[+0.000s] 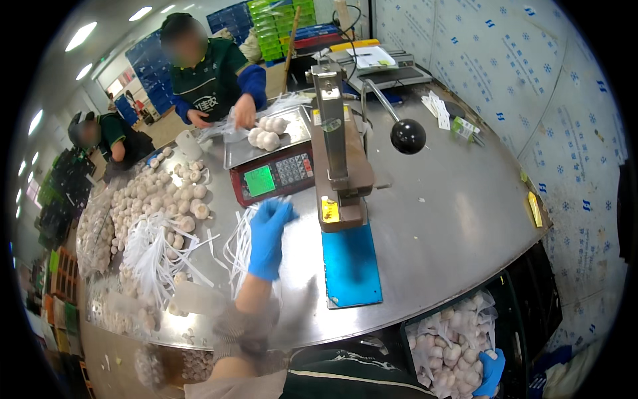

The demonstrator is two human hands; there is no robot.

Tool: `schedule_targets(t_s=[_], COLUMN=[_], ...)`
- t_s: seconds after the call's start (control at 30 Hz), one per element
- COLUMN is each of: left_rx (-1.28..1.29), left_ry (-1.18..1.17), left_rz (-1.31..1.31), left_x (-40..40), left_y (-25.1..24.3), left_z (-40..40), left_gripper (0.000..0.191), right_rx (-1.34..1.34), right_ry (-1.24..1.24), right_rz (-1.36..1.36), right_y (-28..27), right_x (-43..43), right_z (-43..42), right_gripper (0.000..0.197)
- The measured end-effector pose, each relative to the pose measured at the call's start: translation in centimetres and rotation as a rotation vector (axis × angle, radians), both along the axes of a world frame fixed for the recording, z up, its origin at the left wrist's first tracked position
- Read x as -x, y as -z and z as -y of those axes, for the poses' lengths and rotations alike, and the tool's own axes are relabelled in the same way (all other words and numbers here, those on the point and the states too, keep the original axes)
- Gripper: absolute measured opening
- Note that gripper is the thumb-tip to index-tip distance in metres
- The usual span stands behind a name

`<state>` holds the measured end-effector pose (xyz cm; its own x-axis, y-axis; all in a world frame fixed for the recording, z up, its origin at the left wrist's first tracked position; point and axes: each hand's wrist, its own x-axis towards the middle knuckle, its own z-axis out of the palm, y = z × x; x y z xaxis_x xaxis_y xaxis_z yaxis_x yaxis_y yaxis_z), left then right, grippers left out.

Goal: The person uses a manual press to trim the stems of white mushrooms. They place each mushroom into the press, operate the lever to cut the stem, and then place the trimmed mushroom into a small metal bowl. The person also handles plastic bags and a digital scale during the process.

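Observation:
My left hand [266,239], in a blue glove, is over a bundle of white plastic strips [238,249] on the steel table, just in front of the scale. Its fingers are curled and blurred; whether they pinch a strip cannot be made out. My right hand [491,371], also gloved in blue, is low at the right against bagged garlic bulbs [451,354] in a dark crate [516,329]. A small white piece shows at its fingertips, but its grip is partly hidden. Between the hands stands a bench press [341,174] with a black ball-ended lever [407,136] and blue base plate [351,269].
Across the table [463,199], a co-worker's hand [245,110] is by netted garlic [266,134] on the digital scale [271,174]. Loose garlic [154,194] and white mesh sleeves [149,249] lie left. Another scale [394,75] stands at the back; a panelled wall [498,65] bounds the right.

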<state>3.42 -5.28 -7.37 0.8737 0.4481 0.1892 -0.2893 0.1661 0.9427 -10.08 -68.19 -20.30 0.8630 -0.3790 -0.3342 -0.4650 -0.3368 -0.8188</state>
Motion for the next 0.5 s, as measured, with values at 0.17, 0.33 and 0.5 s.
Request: schedule_targets(t_s=[0.17,0.33,0.5], left_rx=[0.560,0.510,0.235], left_ry=[0.391,0.760,0.642], left_rz=[0.017,-0.104,-0.176], left_x=[7.5,7.5,7.3], left_y=[6.2,5.0,1.8], left_z=[4.7,12.5,11.9], left_gripper=[0.044,0.086,0.091], right_rx=[1.047,0.089,-0.100], right_ry=[0.057,-0.536,-0.922], right_rz=[-0.055,0.499,0.559], right_y=[1.4,-10.2,-10.7], right_x=[1.6,-6.0,-9.0], right_z=[0.7,-26.6,-38.7], right_gripper=[0.035,0.025,0.015])
